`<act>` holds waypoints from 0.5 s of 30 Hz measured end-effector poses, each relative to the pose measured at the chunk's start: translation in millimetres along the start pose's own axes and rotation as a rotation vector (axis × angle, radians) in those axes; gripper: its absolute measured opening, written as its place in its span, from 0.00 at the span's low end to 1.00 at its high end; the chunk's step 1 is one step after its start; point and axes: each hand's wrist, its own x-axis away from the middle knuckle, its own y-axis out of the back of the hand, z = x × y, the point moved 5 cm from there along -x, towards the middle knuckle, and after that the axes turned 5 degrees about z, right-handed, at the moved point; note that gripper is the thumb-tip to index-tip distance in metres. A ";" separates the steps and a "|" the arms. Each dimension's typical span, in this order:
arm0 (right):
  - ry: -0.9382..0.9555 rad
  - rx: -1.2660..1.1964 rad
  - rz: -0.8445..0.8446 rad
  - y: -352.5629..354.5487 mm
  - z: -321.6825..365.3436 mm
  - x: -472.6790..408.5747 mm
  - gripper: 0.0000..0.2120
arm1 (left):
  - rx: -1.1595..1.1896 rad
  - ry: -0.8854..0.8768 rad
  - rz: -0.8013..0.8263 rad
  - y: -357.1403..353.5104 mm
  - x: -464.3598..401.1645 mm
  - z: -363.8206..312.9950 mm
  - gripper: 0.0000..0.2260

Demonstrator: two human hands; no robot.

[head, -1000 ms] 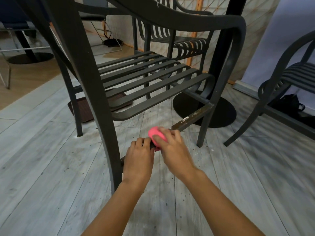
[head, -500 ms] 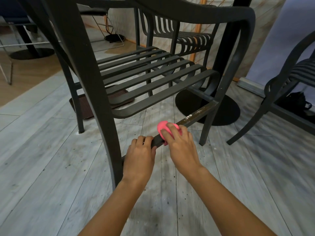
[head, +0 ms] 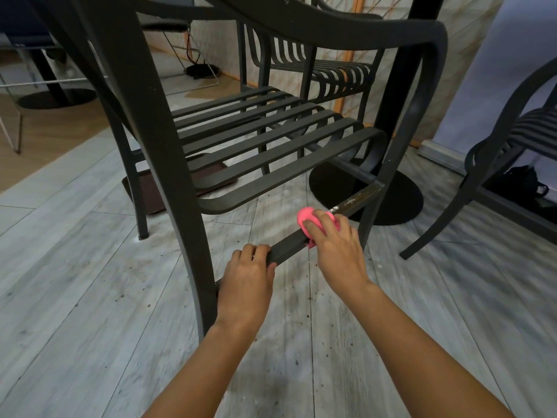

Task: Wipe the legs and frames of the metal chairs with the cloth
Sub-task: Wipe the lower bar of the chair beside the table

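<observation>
- Centre-right of the frame, low crossbar [head: 289, 247] of the near chair [head: 271, 152]: right hand [head: 334, 245] presses a pink cloth [head: 307, 217] onto the bar's top face, fingers curled over the wad and pinning it to the metal.
- Lower centre: left hand [head: 245, 283] grips the same bar's nearer end, fingers wrapped over the top edge, close to the front leg [head: 180, 206].
- Upper right of the cloth: pale crusted residue [head: 351, 202] shows on the unwiped stretch of bar toward the far leg.
- Risk, judged: the small bunched cloth may ride over the crust rather than lift it, since little fabric meets the bar.
- Risk, judged: the wad may slip out sideways under a hard stroke, letting knuckles scrape the bar's edge.
- Risk, judged: the bar's underside and side faces may go uncleaned, as the cloth lies on top only.
- Pose: both forearms extend forward from the bottom edge, wrists roughly straight; right hand lies further up the bar than the left.
</observation>
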 end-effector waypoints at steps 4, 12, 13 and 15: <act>-0.018 0.024 0.035 2.3 -5.0 -2.6 0.25 | 0.003 -0.005 -0.001 0.0 -0.1 0.1 0.15; -0.023 -0.175 0.003 16.4 -17.6 -3.2 0.23 | 0.007 -0.013 0.013 2.6 -1.1 -1.8 0.14; -0.047 -0.238 -0.041 20.8 -22.7 -3.2 0.23 | 0.007 -0.017 0.008 3.2 -1.7 -2.5 0.14; -0.107 -0.339 -0.129 31.0 -35.7 -4.1 0.22 | -0.007 -0.038 -0.009 4.3 -3.1 -5.1 0.15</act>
